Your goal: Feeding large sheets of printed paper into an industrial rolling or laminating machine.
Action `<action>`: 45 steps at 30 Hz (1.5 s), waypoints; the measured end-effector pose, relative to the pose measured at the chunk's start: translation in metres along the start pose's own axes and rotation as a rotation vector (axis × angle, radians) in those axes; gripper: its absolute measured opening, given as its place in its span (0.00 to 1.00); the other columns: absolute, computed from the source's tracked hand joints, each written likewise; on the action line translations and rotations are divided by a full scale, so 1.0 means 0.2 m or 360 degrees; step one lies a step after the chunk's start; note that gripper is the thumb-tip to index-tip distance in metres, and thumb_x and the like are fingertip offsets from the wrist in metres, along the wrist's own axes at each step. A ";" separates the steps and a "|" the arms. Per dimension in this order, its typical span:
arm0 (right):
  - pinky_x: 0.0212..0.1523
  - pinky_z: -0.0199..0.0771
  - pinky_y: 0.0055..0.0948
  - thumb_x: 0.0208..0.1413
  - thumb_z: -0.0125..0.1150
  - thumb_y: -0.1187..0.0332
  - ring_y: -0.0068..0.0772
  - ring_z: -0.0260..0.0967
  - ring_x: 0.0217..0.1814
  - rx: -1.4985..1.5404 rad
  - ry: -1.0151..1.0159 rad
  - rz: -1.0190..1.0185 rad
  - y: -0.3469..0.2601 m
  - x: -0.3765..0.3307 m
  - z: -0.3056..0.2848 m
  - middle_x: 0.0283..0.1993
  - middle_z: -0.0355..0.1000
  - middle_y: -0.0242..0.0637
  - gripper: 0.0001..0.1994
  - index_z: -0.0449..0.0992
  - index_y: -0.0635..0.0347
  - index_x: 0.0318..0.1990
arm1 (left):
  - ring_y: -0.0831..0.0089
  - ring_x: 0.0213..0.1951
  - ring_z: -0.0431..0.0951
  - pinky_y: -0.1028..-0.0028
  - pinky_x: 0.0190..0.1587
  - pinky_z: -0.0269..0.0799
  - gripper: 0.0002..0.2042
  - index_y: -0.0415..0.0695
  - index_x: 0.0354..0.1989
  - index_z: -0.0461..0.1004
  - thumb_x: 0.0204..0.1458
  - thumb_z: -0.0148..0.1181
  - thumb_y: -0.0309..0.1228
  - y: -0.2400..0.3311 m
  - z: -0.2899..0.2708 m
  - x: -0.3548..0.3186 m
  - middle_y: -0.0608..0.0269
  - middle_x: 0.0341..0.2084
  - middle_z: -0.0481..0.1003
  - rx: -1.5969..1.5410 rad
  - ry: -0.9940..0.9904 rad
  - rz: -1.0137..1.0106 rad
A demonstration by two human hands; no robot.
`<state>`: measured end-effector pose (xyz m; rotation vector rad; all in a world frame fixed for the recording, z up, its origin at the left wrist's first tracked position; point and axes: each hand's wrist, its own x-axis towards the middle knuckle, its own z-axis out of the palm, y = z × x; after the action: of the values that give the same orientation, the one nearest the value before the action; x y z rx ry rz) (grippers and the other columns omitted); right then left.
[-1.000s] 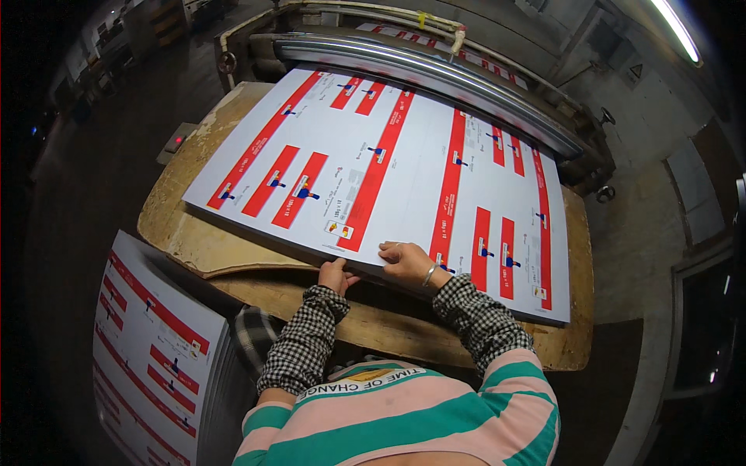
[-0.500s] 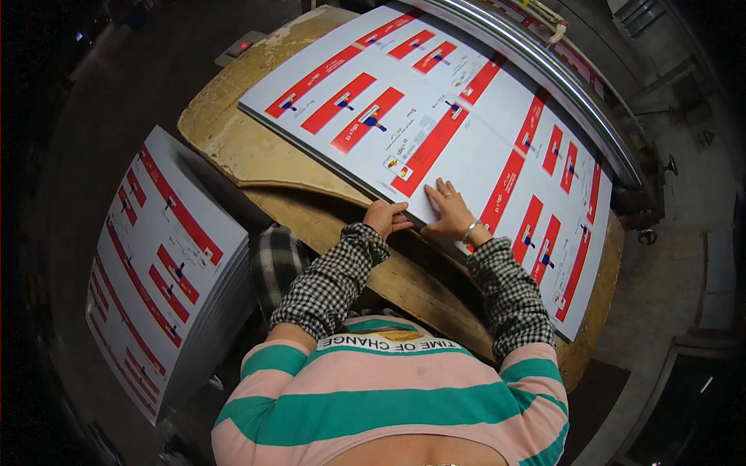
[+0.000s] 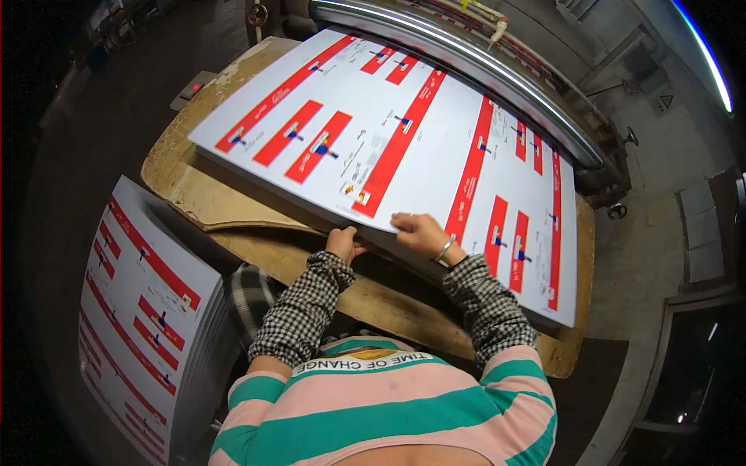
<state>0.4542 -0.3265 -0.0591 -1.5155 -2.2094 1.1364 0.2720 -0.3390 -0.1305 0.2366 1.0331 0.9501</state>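
Note:
A large white sheet printed with red blocks and small blue marks (image 3: 443,186) lies across a worn wooden table (image 3: 272,208), its far edge up against a metal roller (image 3: 482,70). My right hand (image 3: 422,235) is closed on the sheet's near edge, fingers curled over the top. That edge looks lifted, with a dark band beneath it. To its left, my left hand (image 3: 342,244) is curled just below the same edge. What its fingers hold, if anything, is hidden under the sheet.
At my left stands a tall stack of similar printed sheets (image 3: 140,311). Beyond the table, the roller machine has a handwheel (image 3: 617,210) at its right end. A small box with a red light (image 3: 194,87) sits by the table's left edge.
My right hand has gone from spread flat on the sheet to closed on its edge. The near edge has risen. The whole view has shifted, with the roller now showing more.

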 end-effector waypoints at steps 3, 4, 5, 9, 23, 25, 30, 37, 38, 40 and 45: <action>0.45 0.65 0.24 0.37 0.53 0.70 0.37 0.66 0.46 -0.0080 0.0050 -0.0102 0.07 0.00 0.05 0.47 0.65 0.46 0.17 0.71 0.63 0.39 | 0.57 0.41 0.69 0.61 0.40 0.69 0.15 0.31 0.43 0.57 0.49 0.40 0.28 -0.01 -0.03 0.01 0.48 0.40 0.64 0.0099 -0.0093 -0.0017; 0.45 0.65 0.24 0.37 0.53 0.70 0.37 0.66 0.46 -0.0077 0.0035 -0.0112 0.11 0.03 0.02 0.47 0.65 0.46 0.17 0.71 0.63 0.39 | 0.58 0.40 0.70 0.62 0.40 0.69 0.15 0.33 0.43 0.58 0.50 0.42 0.30 -0.03 -0.03 0.02 0.50 0.40 0.65 0.0069 -0.0097 -0.0014; 0.44 0.65 0.24 0.36 0.53 0.70 0.37 0.66 0.45 0.0000 -0.0053 0.0071 0.11 0.06 -0.02 0.46 0.66 0.46 0.17 0.71 0.63 0.39 | 0.59 0.40 0.70 0.63 0.40 0.69 0.15 0.35 0.43 0.59 0.50 0.44 0.31 -0.04 -0.03 0.01 0.51 0.39 0.66 0.0061 -0.0127 -0.0022; 0.42 0.66 0.25 0.36 0.58 0.65 0.38 0.67 0.42 -0.0269 0.0382 0.0482 0.22 0.27 -0.06 0.40 0.69 0.45 0.20 0.70 0.65 0.40 | 0.63 0.38 0.72 0.65 0.40 0.69 0.16 0.38 0.43 0.62 0.50 0.48 0.35 -0.02 -0.05 0.02 0.54 0.37 0.69 0.0000 -0.0241 0.0008; 0.42 0.66 0.27 0.38 0.52 0.68 0.41 0.68 0.40 -0.0162 0.0075 0.0011 0.03 0.10 -0.14 0.38 0.69 0.48 0.15 0.71 0.66 0.36 | 0.63 0.39 0.69 0.65 0.40 0.67 0.15 0.36 0.39 0.65 0.44 0.54 0.31 -0.04 -0.02 0.01 0.56 0.38 0.68 -0.0026 -0.0249 0.0003; 0.39 0.68 0.27 0.39 0.51 0.69 0.39 0.70 0.36 -0.0239 0.0192 -0.0199 0.09 0.08 -0.05 0.35 0.71 0.46 0.13 0.72 0.65 0.34 | 0.59 0.39 0.70 0.58 0.40 0.69 0.15 0.35 0.43 0.63 0.47 0.46 0.28 -0.26 -0.15 0.19 0.52 0.39 0.67 -0.0203 -0.0085 0.0077; 0.36 0.68 0.30 0.33 0.54 0.68 0.44 0.68 0.36 -0.0165 0.0161 -0.0196 0.25 0.07 -0.20 0.39 0.69 0.48 0.14 0.72 0.64 0.31 | 0.62 0.35 0.70 0.61 0.37 0.69 0.15 0.36 0.40 0.65 0.45 0.38 0.27 -0.16 0.22 0.24 0.53 0.34 0.68 -0.0157 0.0072 0.0099; 0.36 0.68 0.29 0.31 0.55 0.66 0.42 0.68 0.36 0.0034 0.0072 -0.0091 0.36 0.20 -0.49 0.39 0.69 0.44 0.13 0.73 0.63 0.28 | 0.64 0.35 0.72 0.65 0.35 0.71 0.13 0.38 0.40 0.62 0.49 0.44 0.32 0.09 0.53 0.20 0.56 0.34 0.69 0.0086 -0.0032 0.0079; 0.35 0.68 0.30 0.32 0.55 0.65 0.42 0.68 0.32 -0.0178 -0.0069 0.0208 0.29 0.25 -0.56 0.32 0.71 0.41 0.13 0.72 0.62 0.27 | 0.64 0.37 0.72 0.66 0.37 0.71 0.13 0.38 0.41 0.62 0.50 0.46 0.34 0.11 0.53 0.19 0.56 0.36 0.69 0.0102 -0.0087 0.0087; 0.37 0.67 0.31 0.32 0.57 0.62 0.44 0.66 0.33 -0.0234 0.0552 0.0336 0.42 0.30 -0.44 0.29 0.69 0.43 0.14 0.72 0.63 0.27 | 0.63 0.36 0.73 0.68 0.35 0.72 0.15 0.38 0.40 0.62 0.49 0.49 0.37 0.03 0.42 0.18 0.55 0.36 0.69 0.0116 -0.0115 0.0026; 0.56 0.46 0.51 0.31 0.61 0.47 0.56 0.44 0.59 -0.0663 0.0058 0.0070 0.26 0.35 -0.24 0.56 0.49 0.55 0.41 0.57 0.64 0.52 | 0.63 0.31 0.75 0.69 0.27 0.75 0.13 0.34 0.41 0.63 0.49 0.48 0.30 0.13 0.36 0.07 0.52 0.32 0.71 -0.0006 -0.0039 0.0054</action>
<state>0.4873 -0.2343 -0.0794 -1.7257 -2.5091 0.6751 0.3184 -0.2950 -0.0854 0.2626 1.0077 0.9779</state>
